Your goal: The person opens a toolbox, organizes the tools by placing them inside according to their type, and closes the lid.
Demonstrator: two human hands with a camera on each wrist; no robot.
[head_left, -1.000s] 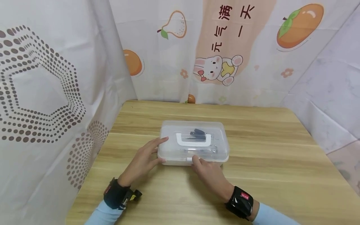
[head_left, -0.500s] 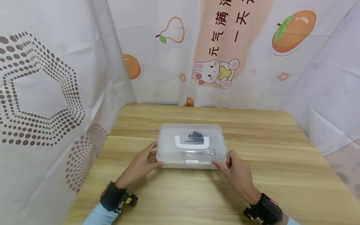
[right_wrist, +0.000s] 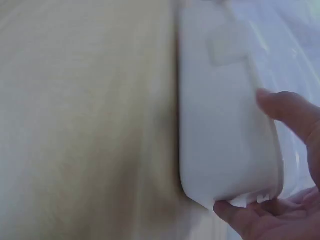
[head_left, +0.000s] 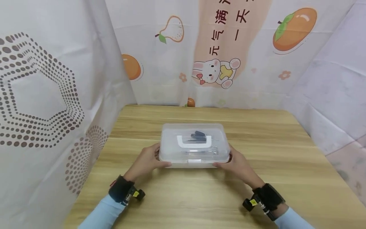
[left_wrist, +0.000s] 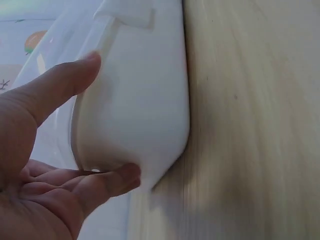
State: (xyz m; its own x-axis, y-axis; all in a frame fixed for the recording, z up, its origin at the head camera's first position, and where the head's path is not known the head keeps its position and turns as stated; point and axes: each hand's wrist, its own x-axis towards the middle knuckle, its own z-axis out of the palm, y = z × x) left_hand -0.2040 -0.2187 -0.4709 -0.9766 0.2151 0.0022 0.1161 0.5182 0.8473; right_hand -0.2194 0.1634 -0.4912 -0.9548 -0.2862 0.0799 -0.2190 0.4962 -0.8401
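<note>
A white plastic storage box (head_left: 183, 165) with a clear lid (head_left: 171, 130) lies flat on the table, its lid down. On top is a white carry handle (head_left: 194, 145), and a white latch (head_left: 194, 161) sits at the front. Dark items (head_left: 198, 136) and a clear tube-like item show through the lid; their kinds are unclear. My left hand (head_left: 147, 160) grips the left end, thumb on the front face and fingers at the side. At the other end, my right hand (head_left: 238, 162) holds the box the same way. Both wrist views show fingertips against the box's short sides.
The wooden table (head_left: 183, 203) reaches back to a hanging printed curtain (head_left: 160, 86). More curtain (head_left: 43, 95) hangs along the left edge, and another (head_left: 328, 105) along the right. Black camera straps (head_left: 121, 188) sit on both wrists.
My right hand has gone from the front latch to the box's right end and now grips it. The left hand has come down from the lid's edge onto the left end.
</note>
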